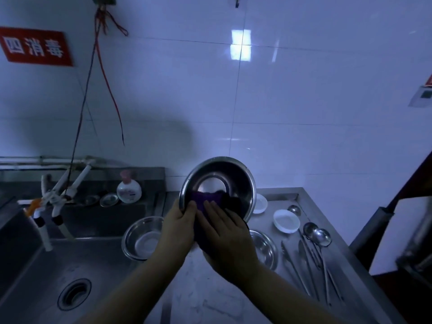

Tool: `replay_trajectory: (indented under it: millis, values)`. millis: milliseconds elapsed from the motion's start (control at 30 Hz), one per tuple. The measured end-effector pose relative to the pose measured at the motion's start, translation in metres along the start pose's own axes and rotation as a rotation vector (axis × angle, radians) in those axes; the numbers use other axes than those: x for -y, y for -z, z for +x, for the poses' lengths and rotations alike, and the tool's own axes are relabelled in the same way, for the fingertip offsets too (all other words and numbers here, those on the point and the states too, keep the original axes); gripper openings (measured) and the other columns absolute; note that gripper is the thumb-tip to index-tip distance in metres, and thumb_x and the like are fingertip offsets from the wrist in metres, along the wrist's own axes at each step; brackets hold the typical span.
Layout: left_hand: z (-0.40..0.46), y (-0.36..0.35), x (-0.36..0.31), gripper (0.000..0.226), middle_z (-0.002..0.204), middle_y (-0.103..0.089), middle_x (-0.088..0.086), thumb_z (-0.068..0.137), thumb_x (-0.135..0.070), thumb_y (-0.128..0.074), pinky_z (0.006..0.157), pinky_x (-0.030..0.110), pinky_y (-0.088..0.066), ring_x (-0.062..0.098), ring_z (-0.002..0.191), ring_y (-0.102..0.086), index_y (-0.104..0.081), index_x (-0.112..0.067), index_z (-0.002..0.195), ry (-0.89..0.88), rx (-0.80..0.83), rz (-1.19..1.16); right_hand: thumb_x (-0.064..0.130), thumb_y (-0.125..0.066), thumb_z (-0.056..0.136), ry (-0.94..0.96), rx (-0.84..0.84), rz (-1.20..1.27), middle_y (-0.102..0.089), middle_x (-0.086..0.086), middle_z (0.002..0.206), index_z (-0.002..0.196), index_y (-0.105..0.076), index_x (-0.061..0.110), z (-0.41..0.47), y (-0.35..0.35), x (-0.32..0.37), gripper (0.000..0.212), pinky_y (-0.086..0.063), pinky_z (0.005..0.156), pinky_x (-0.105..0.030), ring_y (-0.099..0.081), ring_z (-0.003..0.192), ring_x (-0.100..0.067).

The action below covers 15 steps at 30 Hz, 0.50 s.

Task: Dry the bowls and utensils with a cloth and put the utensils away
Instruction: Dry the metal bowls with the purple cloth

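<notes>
I hold a steel bowl (219, 174) tilted up in front of me, its inside facing me. My left hand (178, 226) grips its lower left rim. My right hand (224, 237) presses a purple cloth (208, 199) against the bowl's lower edge and holds the cloth's hanging part. A second steel bowl (143, 238) stands on the counter by the sink, a third (265, 250) to the right of my hands. Ladles (319, 235) and tongs (304, 263) lie on the steel table (350, 260) at the right.
A sink (70, 272) with taps (53, 202) fills the lower left, a soap bottle (129, 189) behind it. Two white dishes (286, 220) sit near the ladles. Red wires (102, 66) hang down the tiled wall. A white board (397, 232) leans at the far right.
</notes>
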<state>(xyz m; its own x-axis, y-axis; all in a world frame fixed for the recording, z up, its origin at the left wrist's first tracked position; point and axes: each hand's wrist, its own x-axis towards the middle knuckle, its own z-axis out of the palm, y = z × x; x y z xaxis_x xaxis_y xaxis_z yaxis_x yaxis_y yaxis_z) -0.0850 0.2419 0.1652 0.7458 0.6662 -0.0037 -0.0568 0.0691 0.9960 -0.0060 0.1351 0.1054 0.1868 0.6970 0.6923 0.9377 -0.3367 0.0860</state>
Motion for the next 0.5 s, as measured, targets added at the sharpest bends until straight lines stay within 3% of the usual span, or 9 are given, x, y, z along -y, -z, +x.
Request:
replay_trajectory:
  millis: [133, 233, 333, 500]
  values:
    - [0.008, 0.011, -0.003, 0.021, 0.084, -0.072, 0.002, 0.094, -0.010, -0.049, 0.063, 0.032, -0.054, 0.021, 0.079, -0.068, -0.064, -0.024, 0.094, -0.049, 0.021, 0.088, 0.018, -0.066, 0.083, 0.256, -0.041, -0.148, -0.063, -0.010, 0.126, 0.115, -0.070, 0.017, 0.003, 0.015, -0.048, 0.032, -0.049, 0.094, -0.044, -0.060, 0.116, -0.027]
    - [0.015, 0.015, -0.008, 0.028, 0.083, -0.072, 0.002, 0.087, -0.003, -0.051, 0.069, 0.036, -0.055, 0.023, 0.082, -0.068, -0.067, -0.025, 0.090, -0.067, 0.066, 0.167, 0.013, -0.052, 0.090, 0.367, -0.016, -0.224, -0.063, -0.011, 0.126, 0.111, -0.072, 0.016, 0.010, 0.030, -0.073, 0.030, -0.046, 0.099, -0.048, -0.058, 0.119, -0.031]
    - [0.017, 0.012, -0.012, 0.030, 0.085, -0.072, 0.005, 0.087, -0.005, -0.050, 0.073, 0.044, -0.056, 0.026, 0.082, -0.068, -0.067, -0.029, 0.092, -0.079, 0.077, 0.166, 0.013, -0.054, 0.085, 0.247, -0.046, -0.225, -0.062, -0.012, 0.127, 0.109, -0.072, 0.015, 0.008, 0.028, -0.065, 0.030, -0.044, 0.100, -0.050, -0.056, 0.121, -0.034]
    - [0.014, -0.004, -0.007, 0.027, 0.082, -0.072, 0.003, 0.093, -0.012, -0.048, 0.060, 0.029, -0.054, 0.018, 0.075, -0.069, -0.065, -0.033, 0.096, -0.032, 0.068, 0.083, 0.033, -0.063, 0.068, -0.120, 0.002, -0.026, -0.056, -0.012, 0.135, 0.130, -0.055, 0.026, -0.004, 0.008, -0.006, 0.064, -0.039, 0.103, -0.047, -0.049, 0.127, -0.032]
